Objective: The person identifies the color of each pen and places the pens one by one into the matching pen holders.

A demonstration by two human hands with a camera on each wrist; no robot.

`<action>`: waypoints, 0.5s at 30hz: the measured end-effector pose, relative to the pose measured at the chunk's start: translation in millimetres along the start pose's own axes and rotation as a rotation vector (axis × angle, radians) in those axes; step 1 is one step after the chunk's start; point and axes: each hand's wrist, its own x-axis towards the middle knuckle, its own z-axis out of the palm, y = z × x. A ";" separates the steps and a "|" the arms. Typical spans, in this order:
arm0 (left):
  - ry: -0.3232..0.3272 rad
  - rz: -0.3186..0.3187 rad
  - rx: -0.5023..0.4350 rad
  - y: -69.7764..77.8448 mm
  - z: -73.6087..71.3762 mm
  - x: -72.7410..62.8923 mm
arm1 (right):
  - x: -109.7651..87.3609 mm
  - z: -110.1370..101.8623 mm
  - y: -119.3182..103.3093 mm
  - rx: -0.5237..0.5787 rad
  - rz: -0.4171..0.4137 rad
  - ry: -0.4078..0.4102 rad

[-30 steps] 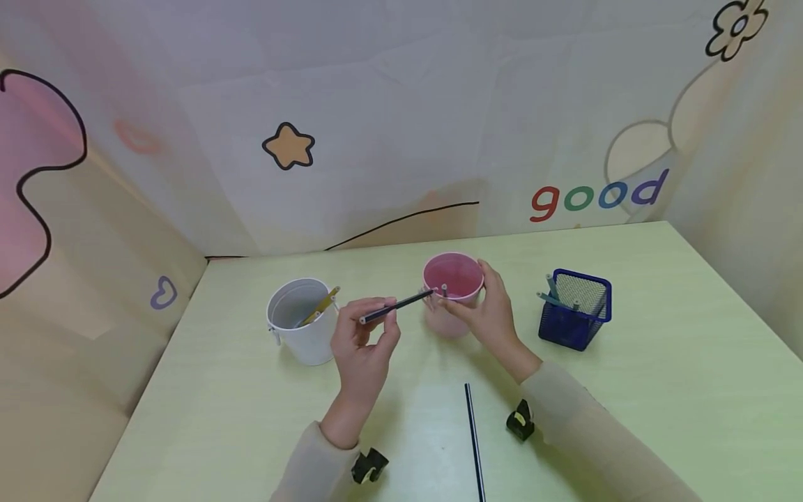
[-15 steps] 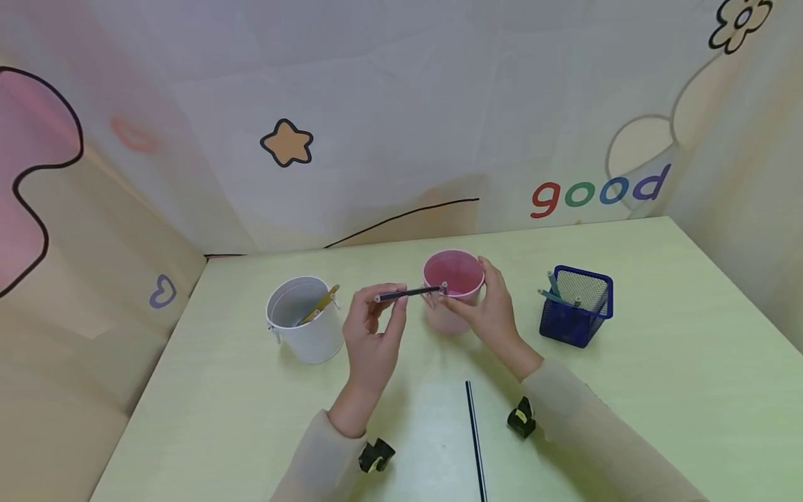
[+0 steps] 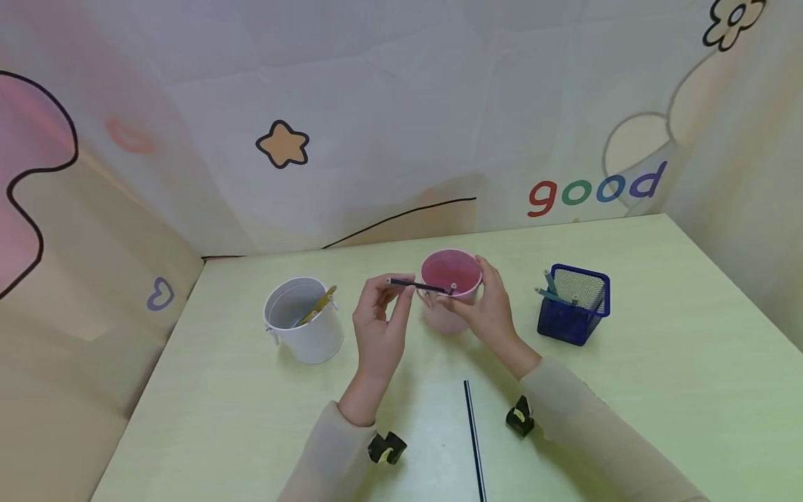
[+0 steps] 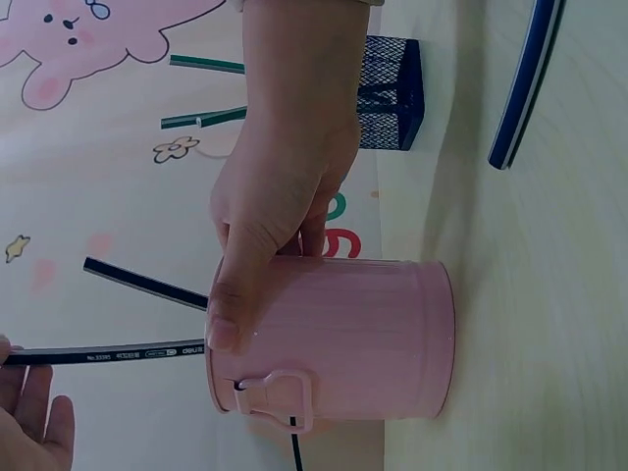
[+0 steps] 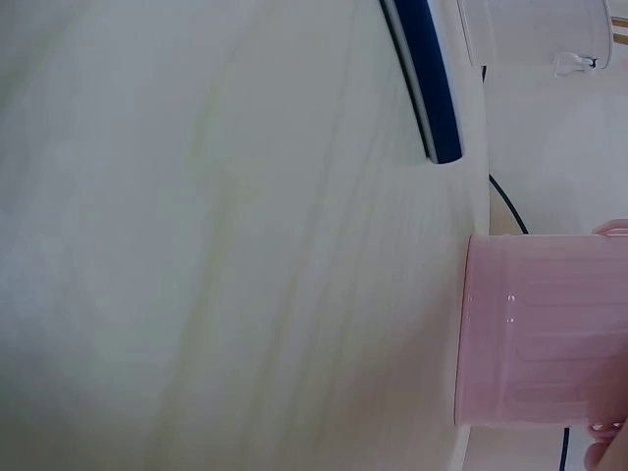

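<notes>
My left hand [image 3: 381,324] pinches a dark pencil [image 3: 417,285] between thumb and fingers, its far end over the mouth of the pink bucket [image 3: 444,321]. In the left wrist view, printed lettering runs along this pencil [image 4: 108,353], and its end meets the bucket's rim line. My right hand [image 3: 492,314] grips the bucket at its right side, thumb over the front near the rim. Another dark pencil [image 4: 147,283] leans out of the bucket. On the table in front lies a dark pencil with a pale stripe [image 3: 475,439].
To the left stands a white bucket [image 3: 310,341] with yellow pencils [image 3: 323,304] inside. A blue mesh pen holder [image 3: 567,324] with several green pencils [image 3: 549,282] stands at the right. Behind the table [image 3: 238,418] hangs a printed backdrop [image 3: 389,125].
My left hand has moved right and away from me with the pencil, bringing its far end over the pink bucket. The pencil has turned closer to level. My right hand stays on the bucket.
</notes>
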 end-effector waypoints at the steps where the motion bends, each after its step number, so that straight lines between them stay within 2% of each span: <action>1: 0.001 -0.005 0.001 -0.4 0.5 0.0 | 0.1 0.3 0.0 -0.003 0.000 -0.001; 10: -0.010 -0.041 0.027 -7.5 3.5 1.7 | 0.2 0.4 -1.0 -0.024 0.004 -0.002; 15: -0.040 -0.042 0.053 -11.7 6.8 1.2 | 0.7 0.7 -0.5 -0.026 0.014 -0.005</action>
